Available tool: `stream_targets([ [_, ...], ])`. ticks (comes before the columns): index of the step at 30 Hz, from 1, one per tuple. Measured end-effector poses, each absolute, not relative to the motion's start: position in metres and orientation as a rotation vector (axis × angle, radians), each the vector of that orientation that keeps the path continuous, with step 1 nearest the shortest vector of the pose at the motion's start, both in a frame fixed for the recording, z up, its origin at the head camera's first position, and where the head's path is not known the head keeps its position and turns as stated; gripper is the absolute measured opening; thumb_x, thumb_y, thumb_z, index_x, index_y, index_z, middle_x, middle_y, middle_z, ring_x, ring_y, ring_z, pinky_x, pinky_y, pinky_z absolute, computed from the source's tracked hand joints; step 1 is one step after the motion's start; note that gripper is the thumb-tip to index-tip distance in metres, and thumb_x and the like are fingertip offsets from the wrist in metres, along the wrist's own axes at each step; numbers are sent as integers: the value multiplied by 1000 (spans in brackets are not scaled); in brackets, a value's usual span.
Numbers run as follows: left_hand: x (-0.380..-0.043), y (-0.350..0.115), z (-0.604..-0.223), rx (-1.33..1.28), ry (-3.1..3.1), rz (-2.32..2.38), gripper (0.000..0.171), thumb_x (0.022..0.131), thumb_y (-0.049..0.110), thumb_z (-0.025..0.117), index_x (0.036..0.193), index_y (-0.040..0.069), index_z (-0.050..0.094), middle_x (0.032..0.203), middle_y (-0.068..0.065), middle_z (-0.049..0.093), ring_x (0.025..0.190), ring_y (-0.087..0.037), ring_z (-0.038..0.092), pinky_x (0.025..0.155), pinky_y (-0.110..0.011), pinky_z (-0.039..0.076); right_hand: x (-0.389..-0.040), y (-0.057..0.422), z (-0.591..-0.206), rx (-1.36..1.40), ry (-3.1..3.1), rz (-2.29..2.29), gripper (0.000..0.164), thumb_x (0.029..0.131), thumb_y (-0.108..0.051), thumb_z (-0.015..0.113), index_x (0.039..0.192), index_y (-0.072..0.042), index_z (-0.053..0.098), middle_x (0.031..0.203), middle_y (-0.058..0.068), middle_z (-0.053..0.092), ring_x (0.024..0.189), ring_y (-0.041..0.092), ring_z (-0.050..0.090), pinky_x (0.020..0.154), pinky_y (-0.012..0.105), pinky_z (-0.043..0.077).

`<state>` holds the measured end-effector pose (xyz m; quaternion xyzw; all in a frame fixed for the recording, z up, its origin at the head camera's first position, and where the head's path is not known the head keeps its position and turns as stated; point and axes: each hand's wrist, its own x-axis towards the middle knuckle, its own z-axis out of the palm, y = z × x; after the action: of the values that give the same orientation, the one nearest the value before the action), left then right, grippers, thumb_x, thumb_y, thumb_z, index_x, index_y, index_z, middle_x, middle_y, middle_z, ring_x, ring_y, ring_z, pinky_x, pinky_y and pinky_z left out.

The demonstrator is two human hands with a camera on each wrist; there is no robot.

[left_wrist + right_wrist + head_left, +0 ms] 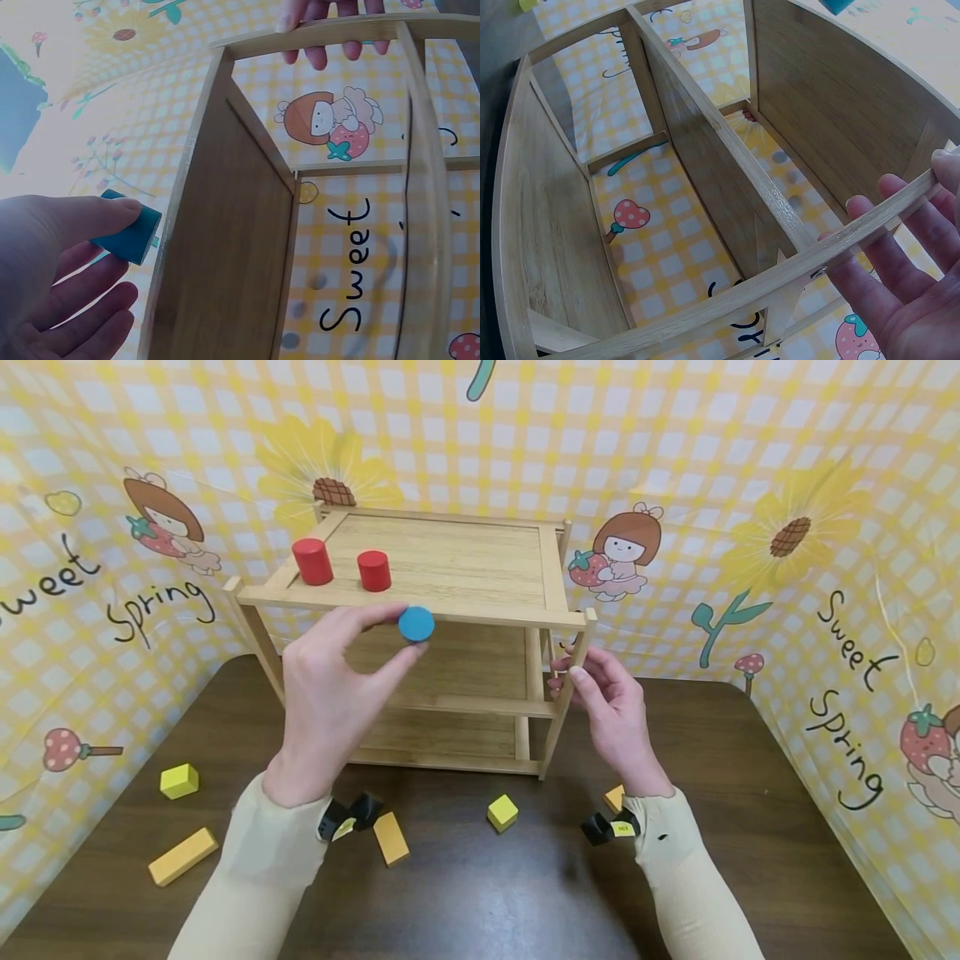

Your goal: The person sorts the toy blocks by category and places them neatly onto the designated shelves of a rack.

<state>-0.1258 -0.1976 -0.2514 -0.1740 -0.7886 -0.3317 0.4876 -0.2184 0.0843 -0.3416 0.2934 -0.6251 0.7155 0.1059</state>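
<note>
My left hand (330, 681) pinches a blue cylinder block (416, 624) between thumb and fingers, in front of the top board's front edge. The left wrist view shows this blue cylinder block (133, 234) just beside the board's edge. A three-tier wooden shelf (450, 556) stands upright on the table. Two red cylinder blocks, a larger one (312, 562) and a smaller one (374, 571), stand at the left front of its top board. With thumb in front and fingers behind, my right hand (618, 714) grips the shelf's right front post (870, 225).
On the dark table (457, 893) lie a yellow cube (502, 812), another yellow block (179, 782) at left, and orange blocks (392, 839), (183, 857). A further orange block (614, 797) is partly hidden by my right wrist. Checked cloth (480, 452) surrounds the table's back and sides.
</note>
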Motion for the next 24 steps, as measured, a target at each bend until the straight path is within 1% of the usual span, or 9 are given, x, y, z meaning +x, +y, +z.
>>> stream_targets([
  [6, -130, -196, -245, -408, -1900, -810, 36, 81, 14, 89, 114, 7, 78, 107, 1, 76, 98, -16, 70, 87, -32, 52, -218, 84, -342, 866, -1846, 2099, 28, 106, -2, 51, 131, 10, 55, 115, 28, 65, 92, 30, 71, 82, 44, 59],
  [14, -138, -196, -240, -366, -1882, -839, 33, 82, 16, 89, 113, 9, 79, 100, 2, 76, 93, -16, 70, 85, -28, 50, -218, 84, -342, 869, -1845, 2100, 30, 106, -2, 51, 132, 13, 52, 115, 28, 65, 92, 32, 71, 82, 43, 59],
  [20, -145, -194, -237, -317, -1888, -874, 33, 81, 19, 90, 112, 13, 81, 99, 4, 76, 92, -17, 71, 82, -32, 52, -217, 84, -342, 866, -1854, 2088, 28, 106, -4, 53, 132, 7, 56, 115, 26, 66, 92, 36, 70, 80, 43, 59],
  [24, -149, -193, -235, -315, -1909, -866, 32, 82, 19, 89, 112, 12, 80, 101, 4, 76, 93, -16, 71, 83, -33, 53, -217, 84, -342, 864, -1854, 2086, 27, 106, -4, 53, 131, 6, 57, 114, 25, 66, 92, 36, 70, 80, 43, 59],
])
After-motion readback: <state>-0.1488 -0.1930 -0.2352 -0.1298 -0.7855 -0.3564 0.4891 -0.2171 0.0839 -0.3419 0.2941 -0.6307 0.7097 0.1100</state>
